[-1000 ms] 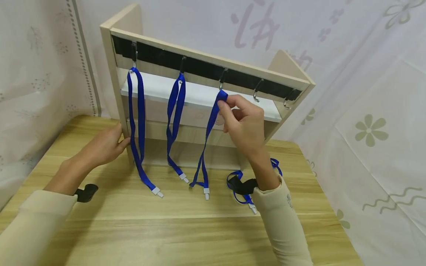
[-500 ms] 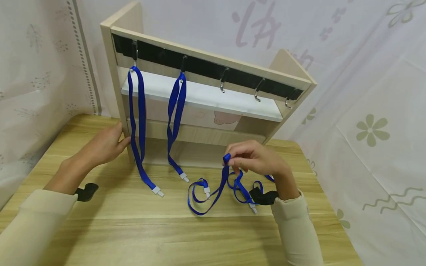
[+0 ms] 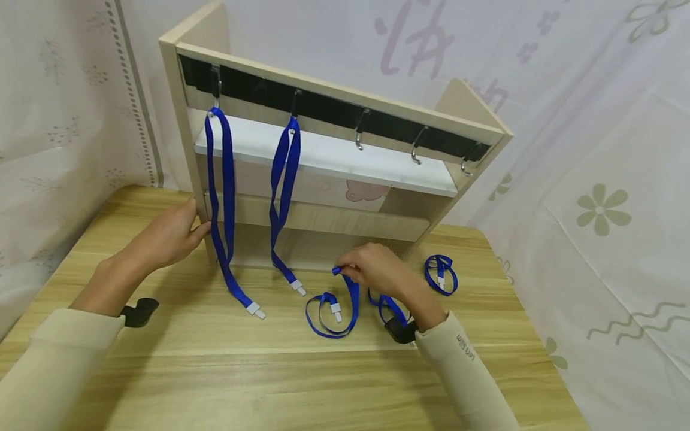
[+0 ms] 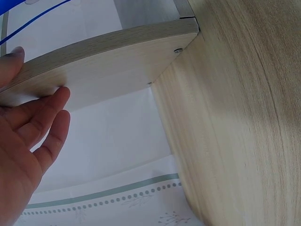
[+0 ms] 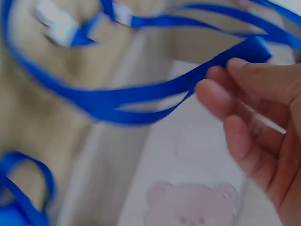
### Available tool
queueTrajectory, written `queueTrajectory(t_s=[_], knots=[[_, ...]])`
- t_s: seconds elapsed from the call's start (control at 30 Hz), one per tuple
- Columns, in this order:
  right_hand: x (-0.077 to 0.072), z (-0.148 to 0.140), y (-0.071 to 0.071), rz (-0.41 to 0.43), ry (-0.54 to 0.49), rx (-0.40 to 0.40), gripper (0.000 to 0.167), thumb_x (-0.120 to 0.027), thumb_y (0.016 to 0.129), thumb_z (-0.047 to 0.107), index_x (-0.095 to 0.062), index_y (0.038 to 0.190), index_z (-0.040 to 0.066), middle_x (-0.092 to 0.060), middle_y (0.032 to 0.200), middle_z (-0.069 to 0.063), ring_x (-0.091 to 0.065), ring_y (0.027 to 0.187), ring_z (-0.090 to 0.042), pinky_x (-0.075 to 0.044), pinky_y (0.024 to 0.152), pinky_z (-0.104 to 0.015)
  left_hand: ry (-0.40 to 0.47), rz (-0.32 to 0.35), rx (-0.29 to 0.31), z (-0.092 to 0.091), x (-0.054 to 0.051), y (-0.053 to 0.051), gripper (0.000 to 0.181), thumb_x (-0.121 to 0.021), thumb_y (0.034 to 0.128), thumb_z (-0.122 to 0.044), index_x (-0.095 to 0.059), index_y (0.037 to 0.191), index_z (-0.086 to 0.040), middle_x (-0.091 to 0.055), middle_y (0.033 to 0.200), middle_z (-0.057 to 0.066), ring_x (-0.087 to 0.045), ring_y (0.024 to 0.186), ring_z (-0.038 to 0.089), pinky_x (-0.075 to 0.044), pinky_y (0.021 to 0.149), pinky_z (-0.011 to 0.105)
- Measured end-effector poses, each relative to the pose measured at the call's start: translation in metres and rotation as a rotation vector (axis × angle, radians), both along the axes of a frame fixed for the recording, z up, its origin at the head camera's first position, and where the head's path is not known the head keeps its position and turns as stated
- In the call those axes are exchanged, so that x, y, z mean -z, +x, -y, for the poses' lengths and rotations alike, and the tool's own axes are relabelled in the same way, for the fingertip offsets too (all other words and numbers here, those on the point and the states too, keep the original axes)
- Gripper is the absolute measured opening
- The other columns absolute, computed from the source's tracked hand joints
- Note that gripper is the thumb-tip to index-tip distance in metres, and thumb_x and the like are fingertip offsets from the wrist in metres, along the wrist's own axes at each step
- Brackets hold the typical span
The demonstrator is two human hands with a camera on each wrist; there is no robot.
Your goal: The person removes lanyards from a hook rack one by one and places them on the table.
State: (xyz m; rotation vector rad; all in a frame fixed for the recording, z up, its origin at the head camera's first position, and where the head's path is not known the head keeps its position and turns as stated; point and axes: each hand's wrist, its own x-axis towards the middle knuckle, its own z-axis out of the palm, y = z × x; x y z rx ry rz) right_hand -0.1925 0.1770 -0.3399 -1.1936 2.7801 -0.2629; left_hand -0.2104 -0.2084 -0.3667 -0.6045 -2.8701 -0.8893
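My right hand (image 3: 377,269) pinches the top of a blue lanyard (image 3: 354,299) between thumb and fingers, low in front of the shelf. The lanyard's lower part curls on the table, its white clip (image 3: 336,309) lying inside the curl. In the right wrist view the lanyard strap (image 5: 141,94) trails from the fingertips. My left hand (image 3: 167,236) grips the left side panel (image 4: 108,49) of the wooden shelf, thumb on one face and fingers on the other. Two blue lanyards, the left one (image 3: 229,173) and another (image 3: 286,173), hang from hooks by their loops.
Bare metal hooks, including one (image 3: 359,139), line the right part of the black strip (image 3: 329,103). A coiled lanyard (image 3: 441,275) lies on the wooden table (image 3: 259,383) at right. Another lanyard (image 3: 393,308) is partly behind my right wrist. Patterned cloth (image 3: 604,155) surrounds the table.
The lanyard in my right hand has come off the third hook and down to the table, where its clip end now rests. My left hand stays on the panel.
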Motion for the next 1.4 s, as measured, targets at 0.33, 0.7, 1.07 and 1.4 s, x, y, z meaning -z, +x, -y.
queueTrajectory(t_s=[0.33,0.7,1.07,1.4], knots=[[0.068,0.015,0.027,-0.171,0.232,-0.287,0.021,-0.064,0.096,0.009,-0.070,0.082,0.024,-0.064,0.078,0.016,-0.053,0.071,-0.001,-0.032,0.055,-0.013,0.000,0.013,-0.003,0.000,0.000,0.000,0.032,-0.052,0.1001,-0.003,-0.041,0.129,0.008,-0.064,0.108,0.030,-0.062,0.100,0.045,-0.048,0.083,0.059],[0.053,0.013,0.028,-0.228,0.253,-0.288,0.024,-0.064,0.095,0.005,-0.074,0.104,0.025,-0.064,0.094,0.010,-0.055,0.078,-0.003,-0.034,0.053,-0.013,-0.009,0.025,-0.004,0.001,0.000,0.000,0.031,-0.051,0.1005,-0.004,-0.041,0.127,0.007,-0.064,0.109,0.030,-0.062,0.100,0.045,-0.048,0.082,0.059],[-0.036,0.046,0.007,-0.579,-0.345,-0.062,0.012,-0.066,0.096,0.012,-0.075,0.101,0.007,-0.071,0.090,-0.001,-0.063,0.069,-0.009,-0.049,0.058,-0.021,-0.013,-0.023,0.001,0.001,0.001,0.000,0.022,-0.054,0.0988,-0.002,-0.047,0.117,0.007,-0.066,0.099,0.026,-0.064,0.090,0.040,-0.049,0.076,0.054],[-0.097,0.115,0.003,-0.780,-0.629,0.141,0.032,-0.065,0.098,0.027,-0.071,0.108,-0.003,-0.069,0.081,-0.008,-0.060,0.062,-0.013,-0.047,0.053,-0.021,-0.013,-0.034,0.014,0.003,0.004,-0.001,0.024,-0.053,0.0992,-0.002,-0.045,0.119,0.008,-0.067,0.100,0.027,-0.064,0.094,0.044,-0.049,0.078,0.057]])
